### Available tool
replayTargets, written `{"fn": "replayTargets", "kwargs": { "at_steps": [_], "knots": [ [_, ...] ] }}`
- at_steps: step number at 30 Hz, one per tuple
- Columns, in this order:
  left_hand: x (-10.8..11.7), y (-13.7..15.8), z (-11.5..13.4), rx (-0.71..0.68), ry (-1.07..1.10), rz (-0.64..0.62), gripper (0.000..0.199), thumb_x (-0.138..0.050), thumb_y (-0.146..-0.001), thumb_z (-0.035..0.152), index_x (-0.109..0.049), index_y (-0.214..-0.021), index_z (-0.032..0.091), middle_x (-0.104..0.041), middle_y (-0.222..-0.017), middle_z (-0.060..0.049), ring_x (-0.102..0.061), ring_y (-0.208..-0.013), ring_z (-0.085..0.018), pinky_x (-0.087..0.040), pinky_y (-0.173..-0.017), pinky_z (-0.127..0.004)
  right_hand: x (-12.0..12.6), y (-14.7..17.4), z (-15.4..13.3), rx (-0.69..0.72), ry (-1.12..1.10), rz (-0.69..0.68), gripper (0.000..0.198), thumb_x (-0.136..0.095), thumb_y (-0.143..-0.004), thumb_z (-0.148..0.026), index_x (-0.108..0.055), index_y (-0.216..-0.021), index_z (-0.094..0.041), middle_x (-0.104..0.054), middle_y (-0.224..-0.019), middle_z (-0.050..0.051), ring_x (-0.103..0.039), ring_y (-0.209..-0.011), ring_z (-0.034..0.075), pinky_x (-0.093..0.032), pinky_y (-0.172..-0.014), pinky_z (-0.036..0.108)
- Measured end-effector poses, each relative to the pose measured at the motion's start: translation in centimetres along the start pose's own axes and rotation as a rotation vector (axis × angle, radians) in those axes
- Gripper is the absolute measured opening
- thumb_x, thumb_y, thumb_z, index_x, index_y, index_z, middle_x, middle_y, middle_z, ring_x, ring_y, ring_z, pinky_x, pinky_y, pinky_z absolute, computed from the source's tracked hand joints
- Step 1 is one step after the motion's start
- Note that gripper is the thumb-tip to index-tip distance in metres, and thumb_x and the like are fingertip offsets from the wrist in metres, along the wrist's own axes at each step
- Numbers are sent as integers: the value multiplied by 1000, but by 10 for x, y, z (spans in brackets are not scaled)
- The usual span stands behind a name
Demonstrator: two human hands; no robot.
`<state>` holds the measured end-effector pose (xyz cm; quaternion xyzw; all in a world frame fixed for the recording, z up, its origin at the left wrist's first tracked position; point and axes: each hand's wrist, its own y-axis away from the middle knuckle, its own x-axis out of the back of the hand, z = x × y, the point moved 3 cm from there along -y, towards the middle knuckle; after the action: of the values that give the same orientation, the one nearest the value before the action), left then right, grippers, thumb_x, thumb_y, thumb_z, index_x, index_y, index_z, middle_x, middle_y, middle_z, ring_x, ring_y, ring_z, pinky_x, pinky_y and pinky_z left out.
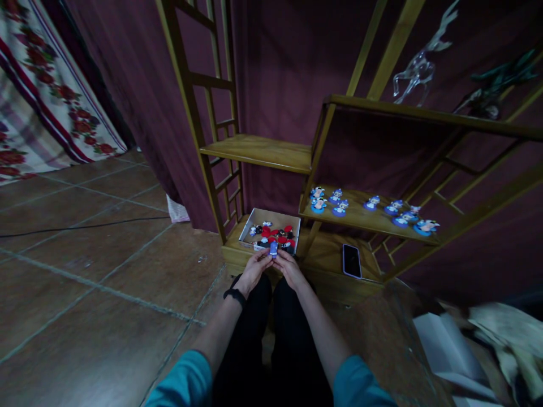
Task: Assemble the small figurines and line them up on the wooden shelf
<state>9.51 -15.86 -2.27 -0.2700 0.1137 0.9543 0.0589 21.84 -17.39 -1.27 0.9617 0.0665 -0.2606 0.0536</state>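
from my end i've got a small, rounded purple figurine (274, 250) that looks smooth, pinched between the fingertips of the left hand (254, 268) and right hand (290, 270), fingers closed in on it from both sides, right at the near edge of a shallow box (278, 218) with a jumble of red, black and white pieces (278, 233) in it. both forearms stretch forward out of teal sleeves (184, 384) and angle in to meet over dark-trousered knees, while more little round-based figures (372, 203) stand on the grainy wooden shelf (354, 219) off to the right.
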Motion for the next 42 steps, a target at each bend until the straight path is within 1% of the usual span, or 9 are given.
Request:
{"fn": "replayTargets", "kwargs": {
  "at_steps": [6,12,15,21,25,30,37,39,42],
  "knots": [
    [1,-2,-1,-38,-39,-4,40,-78,-57,19,-64,-94,12,-68,-82,-7,-61,-75,-14,-45,-78,-29,0,-1,5,-3,-40,28,34,-70,-68,-34,-65,-99,-23,-67,-99,3,-60,-96,20,-41,-93,40],
    [0,-3,-3,-130,-105,25,39,-79,-52,21,-64,-87,14,-67,-79,-4,-60,-73,-14,-43,-77,-29,4,-5,9,-14,-27,37,43,-72,-64,-35,-64,-104,-21,-64,-111,5,-55,-107,24,-40,-95,41],
    [-2,-2,-2,-114,-103,13,38,-79,-52,21,-64,-87,15,-66,-79,-3,-59,-72,-13,-43,-75,-29,5,-5,10,-25,-42,53,42,-72,-64,-34,-64,-103,-22,-65,-107,5,-57,-105,23,-41,-93,41],
    [-3,2,1,-32,-36,-55,42,-77,-58,21,-64,-98,16,-67,-88,-6,-60,-77,-13,-43,-77,-28,4,-4,8,-7,-26,47,38,-70,-67,-34,-63,-102,-24,-66,-103,3,-60,-97,20,-43,-90,39],
    [-3,1,1,-78,-40,-35,43,-78,-55,20,-65,-95,13,-68,-88,-7,-61,-80,-16,-42,-81,-30,3,-4,9,5,-11,50,34,-69,-68,-35,-64,-99,-23,-66,-102,3,-60,-96,19,-43,-90,38],
    [-2,-3,-1,-136,-57,4,37,-79,-53,18,-65,-87,14,-68,-84,-5,-60,-78,-15,-42,-82,-31,4,-4,9,-12,-1,66,41,-72,-64,-34,-63,-102,-23,-63,-110,5,-58,-102,21,-43,-89,38],
    [1,-2,-4,-65,8,-48,36,-77,-57,21,-63,-90,16,-66,-88,-6,-61,-80,-15,-43,-80,-32,6,-5,9,-19,-25,62,43,-71,-65,-37,-64,-103,-19,-67,-100,7,-61,-94,20,-43,-89,39],
    [1,-2,-4,-94,-4,-36,35,-76,-57,22,-63,-89,15,-66,-86,-5,-61,-79,-15,-44,-80,-32,6,-5,10,-14,-23,67,42,-70,-66,-37,-63,-104,-20,-67,-100,6,-61,-93,20,-43,-89,39],
    [2,-4,-5,-156,-57,25,35,-77,-55,22,-63,-86,15,-66,-82,-4,-60,-75,-15,-44,-77,-31,7,-4,12,4,-5,76,40,-70,-66,-36,-63,-104,-24,-66,-105,4,-60,-97,20,-43,-89,39]
  ]
}}
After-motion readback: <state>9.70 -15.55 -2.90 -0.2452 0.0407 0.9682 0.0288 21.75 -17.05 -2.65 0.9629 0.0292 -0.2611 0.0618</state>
